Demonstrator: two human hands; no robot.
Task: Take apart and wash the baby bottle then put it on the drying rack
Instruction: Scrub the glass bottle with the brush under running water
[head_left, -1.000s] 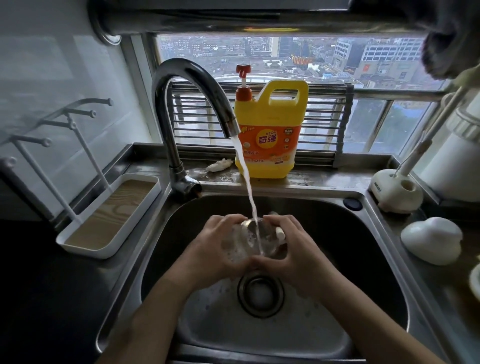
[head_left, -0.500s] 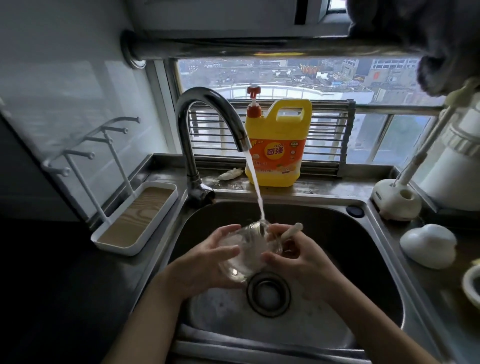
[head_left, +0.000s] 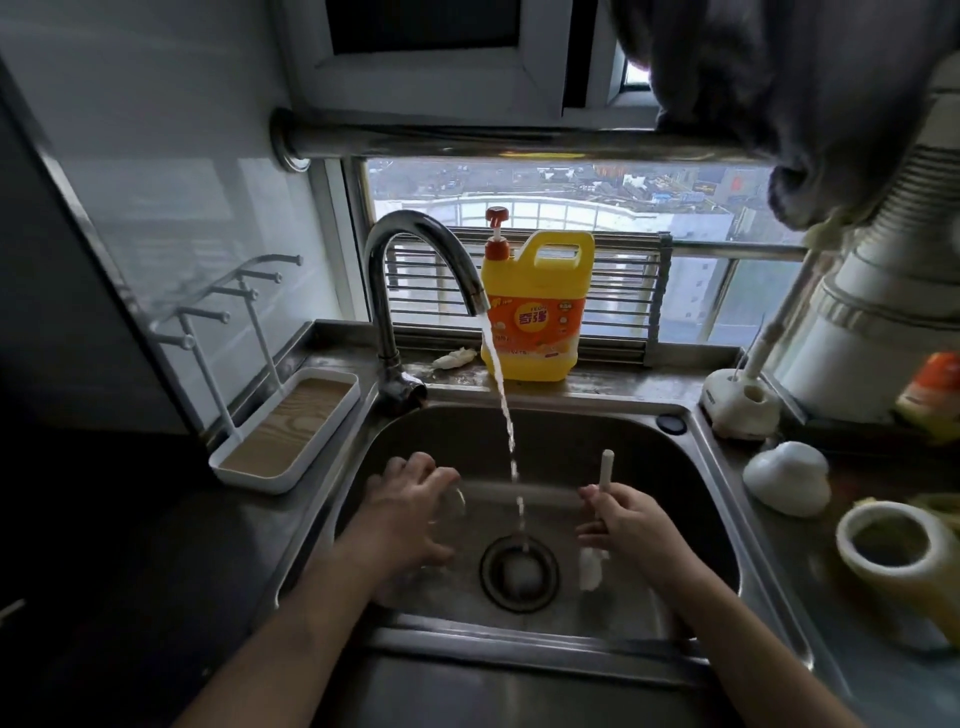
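While the left grip (head_left: 410, 512) curls round the wet clear bottle (head_left: 451, 517), it may slip into the sink (head_left: 571, 431). Right grip (head_left: 621, 525) pinches the brush (head_left: 605, 467); the stream (head_left: 511, 447) misses both

Faucet (head_left: 382, 291) — glossy chrome; sink (head_left: 597, 441) steel; drying rack (head_left: 291, 421) — wood-grain.

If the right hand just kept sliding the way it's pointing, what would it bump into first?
Probably the running water stream, since the right hand, gripping the brush, aims forward-left across the sink; depth is hard to judge.
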